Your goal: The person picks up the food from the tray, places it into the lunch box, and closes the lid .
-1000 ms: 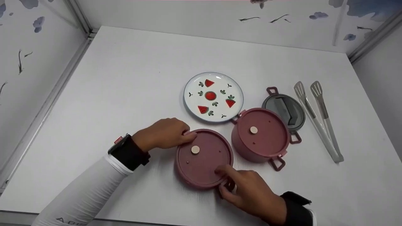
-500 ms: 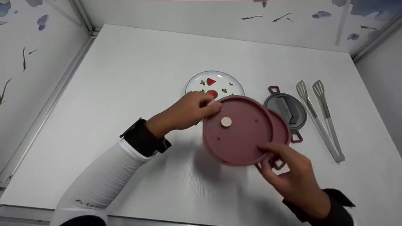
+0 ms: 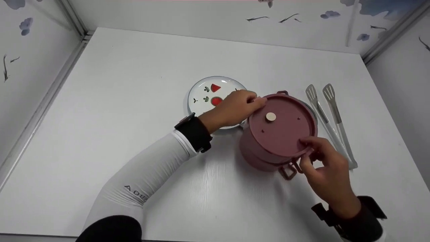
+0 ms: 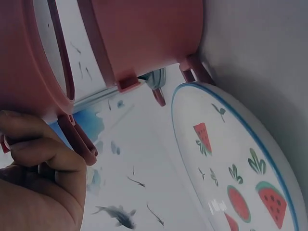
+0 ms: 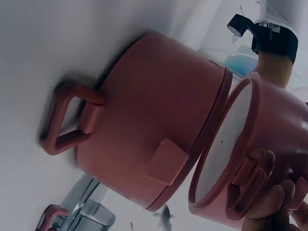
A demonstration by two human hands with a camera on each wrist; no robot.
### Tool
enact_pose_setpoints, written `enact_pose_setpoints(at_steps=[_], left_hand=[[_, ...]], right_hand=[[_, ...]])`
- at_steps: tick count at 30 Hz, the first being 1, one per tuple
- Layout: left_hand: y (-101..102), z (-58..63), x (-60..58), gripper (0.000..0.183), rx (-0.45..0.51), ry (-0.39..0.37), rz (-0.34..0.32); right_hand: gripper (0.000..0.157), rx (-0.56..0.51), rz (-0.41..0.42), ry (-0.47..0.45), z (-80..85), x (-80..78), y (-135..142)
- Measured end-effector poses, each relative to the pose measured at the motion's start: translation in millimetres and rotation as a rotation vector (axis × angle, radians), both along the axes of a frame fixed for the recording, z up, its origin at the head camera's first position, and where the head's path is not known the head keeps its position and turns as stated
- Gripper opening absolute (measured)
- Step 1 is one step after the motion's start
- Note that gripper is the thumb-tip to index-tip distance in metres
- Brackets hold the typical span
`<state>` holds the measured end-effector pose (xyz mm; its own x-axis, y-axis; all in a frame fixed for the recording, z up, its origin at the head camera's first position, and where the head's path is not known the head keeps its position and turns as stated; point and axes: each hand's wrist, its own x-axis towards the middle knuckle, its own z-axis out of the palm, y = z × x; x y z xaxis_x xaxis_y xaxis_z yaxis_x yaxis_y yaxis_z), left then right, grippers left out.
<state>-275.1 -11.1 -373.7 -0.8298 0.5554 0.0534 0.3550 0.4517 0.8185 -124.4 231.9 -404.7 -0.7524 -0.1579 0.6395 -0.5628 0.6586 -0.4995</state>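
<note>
Both hands hold up a shallow dusty-red pot [image 3: 282, 131] with a lid and a cream knob [image 3: 270, 117]. The left hand [image 3: 235, 107] grips its far left edge, thumb over the rim; in the left wrist view the curled fingers are by a side handle [image 4: 77, 139]. At the near right, the right hand [image 3: 327, 168] pinches the pot's rim beside a handle [image 5: 250, 183]. A second, deeper red pot [image 5: 149, 115] stands on the table directly underneath. A narrow wedge-shaped gap separates the two in the right wrist view.
A white watermelon-patterned plate [image 3: 198, 104] lies left of the lower pot, partly covered by the left hand. Slotted metal tongs [image 3: 336, 114] lie to the right. A grey clear lid [image 5: 94, 216] with red handles sits behind the pots, mostly hidden in the head view.
Both hands have lifted the shallow pot from the table and carried it right and away from the body, over the deeper pot. The deeper pot, plate and tongs stay put.
</note>
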Motion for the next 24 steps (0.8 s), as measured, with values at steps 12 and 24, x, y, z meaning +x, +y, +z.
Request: enact_pose_setpoints(at_steps=[12,24], left_hand=[[4,-14.2,-3.2,0.043,-0.028,-0.039,-0.054],[0,-8.8,2.1,0.034,-0.12,0.028,-0.072]], right_hand=[[0.04,0.017,-0.012,-0.042,-13.4,5.6,3],[0.054,0.089,-0.05,-0.119,-10.1,17.6,0]])
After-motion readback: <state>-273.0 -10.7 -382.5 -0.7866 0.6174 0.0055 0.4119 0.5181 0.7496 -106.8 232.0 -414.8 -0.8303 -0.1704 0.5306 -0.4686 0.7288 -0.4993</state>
